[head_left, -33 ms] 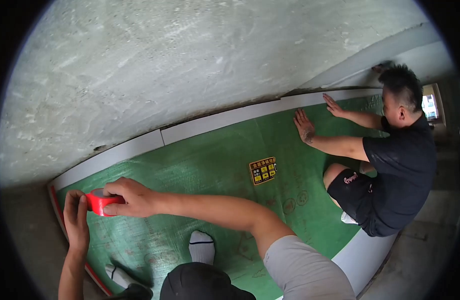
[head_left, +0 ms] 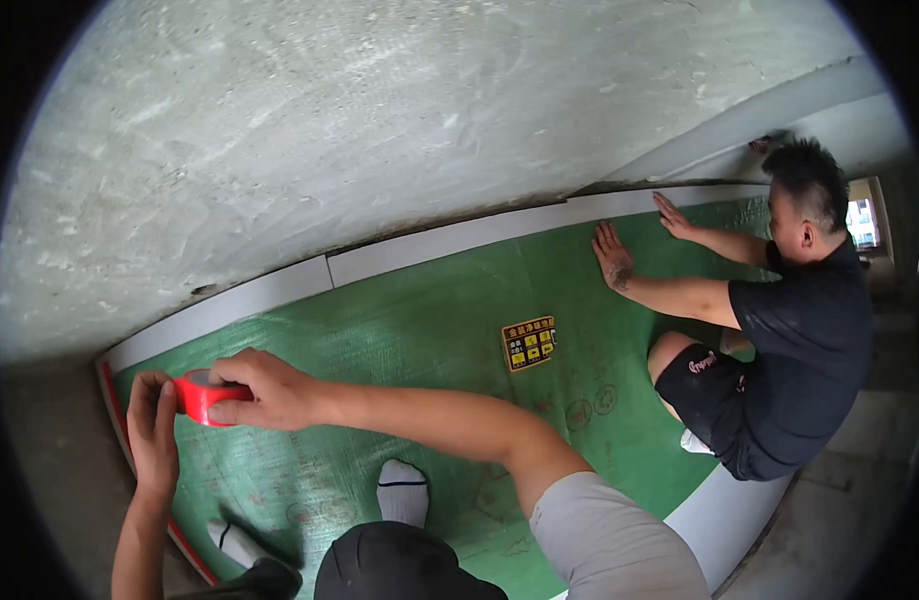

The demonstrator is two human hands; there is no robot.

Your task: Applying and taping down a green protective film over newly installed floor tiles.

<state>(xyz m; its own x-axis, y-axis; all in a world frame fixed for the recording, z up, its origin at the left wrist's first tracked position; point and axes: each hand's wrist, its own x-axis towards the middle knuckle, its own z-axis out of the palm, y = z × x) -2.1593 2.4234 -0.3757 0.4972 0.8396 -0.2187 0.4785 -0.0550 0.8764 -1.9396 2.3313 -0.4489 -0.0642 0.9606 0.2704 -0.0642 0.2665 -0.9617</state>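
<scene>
A roll of red adhesive tape is held in the air between my two hands, over the left part of a green sheet. My right hand grips the roll from its right side, thumb in front and fingers behind. At the roll's left side, my left hand closes thumb and fingers on the tape; the exact tape end is hidden. Below them, red tape runs along the sheet's left edge.
White board strips border the sheet along a rough concrete wall. A black-and-yellow label lies mid-sheet. At right a co-worker crouches, both hands flat near the far edge. My socked feet stand on the sheet.
The view has shifted slightly. My hands still hold the red tape roll in nearly the same place, and the co-worker's hands remain near the far edge.
</scene>
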